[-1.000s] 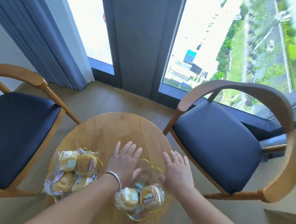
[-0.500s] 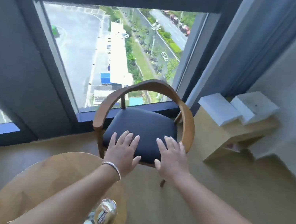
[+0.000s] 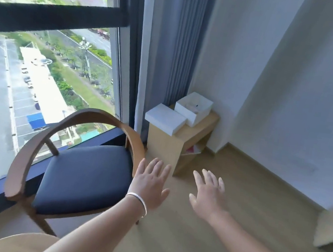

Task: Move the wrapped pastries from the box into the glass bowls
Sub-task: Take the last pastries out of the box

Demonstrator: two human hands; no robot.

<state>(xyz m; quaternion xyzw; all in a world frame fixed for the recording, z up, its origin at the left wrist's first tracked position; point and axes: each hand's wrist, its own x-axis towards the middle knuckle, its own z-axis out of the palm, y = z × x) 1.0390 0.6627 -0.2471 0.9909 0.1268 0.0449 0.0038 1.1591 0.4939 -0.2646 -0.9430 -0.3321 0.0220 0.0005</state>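
View swung right; bowls gone; box (image 3: 193, 108) nearer

Two bare forearms reach forward side by side, palms down. The left hand (image 3: 149, 184), with a thin bracelet (image 3: 138, 201) at the wrist, and the right hand (image 3: 208, 194) are flat, fingers (image 3: 205, 178) spread, holding nothing, a gap between them.

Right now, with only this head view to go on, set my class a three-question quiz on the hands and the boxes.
1. True or false: the left hand holds a pastry.
2. Where does the open white box stand? A) on the chair B) on the wooden cabinet C) on the floor
3. Fill in: beside the open box lies a white ____.

Key: 1. False; both it and the right hand are open and empty. 2. B. 3. lid, as far as the view tells.
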